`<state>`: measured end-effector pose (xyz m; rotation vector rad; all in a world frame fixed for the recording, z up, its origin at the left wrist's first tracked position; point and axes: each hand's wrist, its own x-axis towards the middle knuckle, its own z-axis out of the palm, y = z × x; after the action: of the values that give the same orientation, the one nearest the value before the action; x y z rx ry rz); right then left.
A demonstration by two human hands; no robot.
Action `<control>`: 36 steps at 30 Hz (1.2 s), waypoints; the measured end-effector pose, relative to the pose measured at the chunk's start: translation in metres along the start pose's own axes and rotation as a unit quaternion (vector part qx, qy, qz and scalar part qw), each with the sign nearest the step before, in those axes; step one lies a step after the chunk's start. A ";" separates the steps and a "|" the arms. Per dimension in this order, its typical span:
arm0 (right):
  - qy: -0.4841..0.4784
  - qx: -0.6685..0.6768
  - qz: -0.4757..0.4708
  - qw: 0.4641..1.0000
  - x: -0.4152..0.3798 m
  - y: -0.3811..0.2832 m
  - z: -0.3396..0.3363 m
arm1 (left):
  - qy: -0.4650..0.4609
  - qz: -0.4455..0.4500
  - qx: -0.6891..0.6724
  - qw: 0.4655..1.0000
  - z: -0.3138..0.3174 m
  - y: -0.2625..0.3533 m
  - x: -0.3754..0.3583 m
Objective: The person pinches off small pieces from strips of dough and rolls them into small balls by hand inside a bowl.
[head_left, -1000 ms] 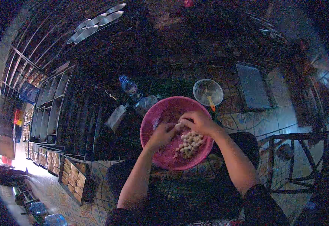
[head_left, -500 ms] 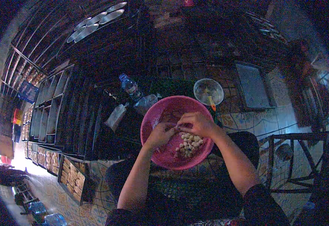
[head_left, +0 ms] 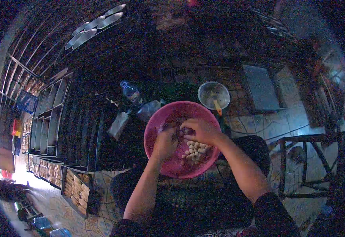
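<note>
A round pink basin (head_left: 152, 166) rests at the person's lap. Several small pale balls (head_left: 196, 150) lie in its lower right part. My left hand (head_left: 166, 144) is over the basin's left half, its fingers curled; what they hold, if anything, is too dark to tell. Close beside it, my right hand (head_left: 200, 131) is above the pale balls, fingers bent round something small and dark that I cannot make out. The two hands are a short gap apart.
Behind the basin are a metal bowl (head_left: 204, 94) with an orange-handled tool, a plastic bottle (head_left: 131, 93) and clear bags (head_left: 118, 124). A grey tray (head_left: 261, 89) is at the back right, a dark metal frame (head_left: 305, 138) at the right. Racks and bread trays (head_left: 76, 189) stand left.
My hands have moved slightly apart, and the left fingers have curled in more. The whole view has shifted a little, with the surroundings now further left.
</note>
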<state>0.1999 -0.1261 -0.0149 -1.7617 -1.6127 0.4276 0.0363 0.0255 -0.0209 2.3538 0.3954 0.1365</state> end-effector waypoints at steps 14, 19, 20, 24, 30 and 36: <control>-0.010 -0.009 0.023 1.000 -0.007 -0.003 0.011 | -0.031 -0.019 -0.060 0.998 0.008 -0.006 -0.002; 0.020 -0.002 -0.008 1.000 -0.004 -0.014 0.020 | -0.007 -0.070 -0.138 0.988 0.019 -0.018 -0.012; 0.036 -0.008 -0.002 0.999 -0.002 -0.017 0.021 | 0.002 -0.060 -0.122 0.991 0.019 -0.021 -0.014; 0.044 -0.102 -0.106 0.988 -0.008 0.007 0.034 | -0.014 -0.074 -0.067 0.995 0.012 -0.021 -0.017; -0.012 -0.170 -0.083 0.982 -0.010 0.017 0.037 | 0.015 -0.073 -0.054 0.996 0.001 -0.004 -0.015; -0.014 -0.199 -0.014 0.980 -0.001 0.002 0.031 | 0.047 -0.034 -0.015 0.998 0.005 -0.002 -0.017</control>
<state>0.1812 -0.1188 -0.0381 -2.0257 -1.8365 0.1183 0.0204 0.0180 -0.0260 2.3078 0.5138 0.2192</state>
